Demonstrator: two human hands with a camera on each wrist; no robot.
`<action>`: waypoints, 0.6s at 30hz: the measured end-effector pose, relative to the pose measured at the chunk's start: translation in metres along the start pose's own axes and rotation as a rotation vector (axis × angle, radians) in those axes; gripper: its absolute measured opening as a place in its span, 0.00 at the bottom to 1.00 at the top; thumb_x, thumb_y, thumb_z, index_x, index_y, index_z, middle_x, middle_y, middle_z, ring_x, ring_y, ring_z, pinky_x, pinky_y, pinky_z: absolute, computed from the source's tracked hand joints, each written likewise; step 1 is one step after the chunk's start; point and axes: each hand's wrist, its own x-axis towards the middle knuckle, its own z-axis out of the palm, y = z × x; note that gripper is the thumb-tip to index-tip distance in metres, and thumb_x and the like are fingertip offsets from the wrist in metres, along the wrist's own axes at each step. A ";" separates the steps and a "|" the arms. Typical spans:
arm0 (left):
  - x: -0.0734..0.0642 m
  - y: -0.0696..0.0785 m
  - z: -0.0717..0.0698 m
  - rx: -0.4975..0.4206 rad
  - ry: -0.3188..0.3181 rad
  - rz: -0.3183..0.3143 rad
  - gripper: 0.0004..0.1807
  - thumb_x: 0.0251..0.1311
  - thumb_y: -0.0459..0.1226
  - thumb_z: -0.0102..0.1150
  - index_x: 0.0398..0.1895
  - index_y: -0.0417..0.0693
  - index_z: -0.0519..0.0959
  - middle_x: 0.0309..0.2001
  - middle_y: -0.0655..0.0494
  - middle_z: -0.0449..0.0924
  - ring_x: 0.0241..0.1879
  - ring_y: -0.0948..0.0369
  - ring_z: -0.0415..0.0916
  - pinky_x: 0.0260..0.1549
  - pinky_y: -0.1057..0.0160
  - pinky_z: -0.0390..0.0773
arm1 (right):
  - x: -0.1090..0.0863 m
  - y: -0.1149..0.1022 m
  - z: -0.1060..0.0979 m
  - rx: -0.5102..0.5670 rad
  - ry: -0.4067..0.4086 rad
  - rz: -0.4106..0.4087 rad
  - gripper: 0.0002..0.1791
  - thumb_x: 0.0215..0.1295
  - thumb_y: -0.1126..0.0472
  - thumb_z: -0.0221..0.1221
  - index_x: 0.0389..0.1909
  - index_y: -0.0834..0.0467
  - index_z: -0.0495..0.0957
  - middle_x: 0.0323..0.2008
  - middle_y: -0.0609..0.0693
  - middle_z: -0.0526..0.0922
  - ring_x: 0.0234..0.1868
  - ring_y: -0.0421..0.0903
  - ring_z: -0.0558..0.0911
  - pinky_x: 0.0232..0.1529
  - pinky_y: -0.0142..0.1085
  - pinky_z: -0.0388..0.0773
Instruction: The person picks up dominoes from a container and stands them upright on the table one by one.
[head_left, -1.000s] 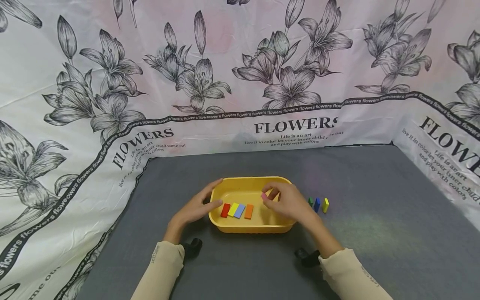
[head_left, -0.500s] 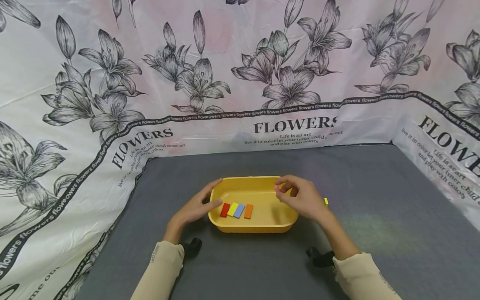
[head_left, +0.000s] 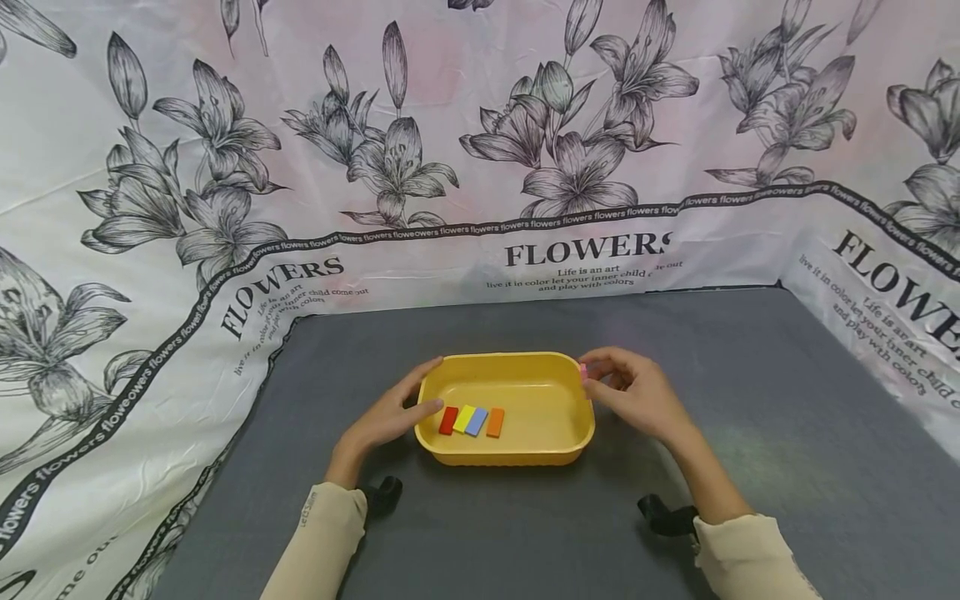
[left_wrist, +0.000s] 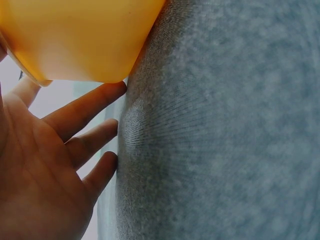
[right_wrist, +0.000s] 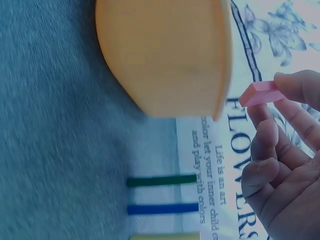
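My right hand (head_left: 637,396) pinches a pink domino (right_wrist: 262,93) between thumb and fingertips, beside the right end of a yellow plastic tub (head_left: 506,458) and above the table. My left hand (head_left: 384,417) holds the tub's left end, thumb over the rim and fingers spread along the outer wall. Inside the tub, toward the left, lie a red domino (head_left: 448,421), a yellow domino (head_left: 463,419), a light blue domino (head_left: 476,422) and an orange domino (head_left: 495,422).
In the right wrist view, a green domino (right_wrist: 162,180), a blue domino (right_wrist: 162,208) and a yellow domino (right_wrist: 165,236) stand in a row on the grey table (head_left: 495,533). My right hand hides them in the head view. A flower-printed cloth (head_left: 420,275) hangs behind.
My right hand has carried the pink domino rightward from above the tub to just past its right rim, covering the standing dominoes. The left hand stays on the tub.
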 end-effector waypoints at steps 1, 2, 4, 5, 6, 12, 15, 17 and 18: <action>0.000 0.000 0.000 -0.001 0.000 0.000 0.39 0.67 0.53 0.59 0.78 0.81 0.54 0.81 0.60 0.55 0.77 0.47 0.60 0.73 0.32 0.58 | -0.001 0.001 -0.003 0.004 0.000 -0.002 0.17 0.67 0.57 0.66 0.56 0.55 0.81 0.42 0.56 0.87 0.30 0.49 0.81 0.26 0.33 0.76; 0.000 0.000 0.000 -0.001 0.000 0.001 0.39 0.67 0.53 0.59 0.78 0.81 0.54 0.81 0.60 0.54 0.77 0.47 0.59 0.73 0.32 0.58 | -0.001 0.002 -0.006 0.008 0.002 -0.005 0.18 0.68 0.57 0.66 0.56 0.55 0.81 0.42 0.56 0.87 0.31 0.49 0.81 0.26 0.34 0.76; 0.000 0.000 0.000 0.001 0.000 0.001 0.39 0.67 0.53 0.59 0.78 0.81 0.54 0.81 0.60 0.54 0.77 0.47 0.59 0.73 0.32 0.58 | -0.003 0.006 -0.011 0.011 0.008 -0.008 0.18 0.69 0.56 0.66 0.57 0.54 0.80 0.43 0.57 0.87 0.31 0.50 0.82 0.25 0.34 0.76; 0.000 0.000 0.000 0.002 -0.001 0.000 0.39 0.67 0.53 0.59 0.78 0.81 0.54 0.81 0.60 0.54 0.77 0.47 0.59 0.73 0.32 0.58 | -0.003 0.007 -0.014 0.014 0.011 -0.013 0.18 0.69 0.56 0.65 0.57 0.54 0.80 0.43 0.57 0.87 0.31 0.51 0.82 0.25 0.34 0.76; 0.000 0.000 0.000 0.003 -0.001 0.000 0.39 0.67 0.53 0.59 0.78 0.81 0.54 0.81 0.60 0.54 0.77 0.47 0.59 0.73 0.32 0.58 | -0.004 0.009 -0.017 0.016 0.015 -0.016 0.18 0.69 0.56 0.65 0.57 0.54 0.80 0.44 0.57 0.86 0.32 0.51 0.82 0.25 0.34 0.76; -0.001 0.000 0.000 0.007 -0.003 0.000 0.39 0.67 0.53 0.59 0.79 0.80 0.54 0.81 0.60 0.53 0.78 0.47 0.57 0.73 0.31 0.57 | -0.008 0.016 -0.033 0.009 0.050 -0.032 0.18 0.69 0.58 0.65 0.58 0.55 0.79 0.44 0.58 0.85 0.33 0.49 0.84 0.29 0.32 0.79; -0.001 0.000 0.000 0.002 -0.004 0.006 0.39 0.67 0.52 0.59 0.79 0.79 0.54 0.81 0.60 0.53 0.78 0.47 0.57 0.73 0.32 0.57 | -0.009 0.017 -0.041 -0.021 0.071 -0.023 0.18 0.69 0.57 0.65 0.58 0.56 0.79 0.43 0.58 0.85 0.32 0.48 0.83 0.27 0.33 0.78; -0.001 0.000 0.000 0.001 -0.004 0.008 0.39 0.67 0.52 0.59 0.79 0.79 0.53 0.81 0.61 0.53 0.78 0.47 0.57 0.73 0.32 0.56 | -0.010 0.018 -0.046 -0.047 0.083 -0.013 0.18 0.69 0.57 0.65 0.57 0.56 0.79 0.43 0.58 0.85 0.31 0.47 0.82 0.27 0.32 0.77; 0.000 0.000 -0.001 0.000 -0.004 0.010 0.39 0.68 0.52 0.59 0.79 0.79 0.53 0.81 0.61 0.53 0.78 0.47 0.57 0.73 0.32 0.56 | -0.011 0.019 -0.048 -0.059 0.089 -0.006 0.18 0.69 0.56 0.65 0.57 0.55 0.79 0.43 0.57 0.85 0.31 0.46 0.82 0.27 0.32 0.77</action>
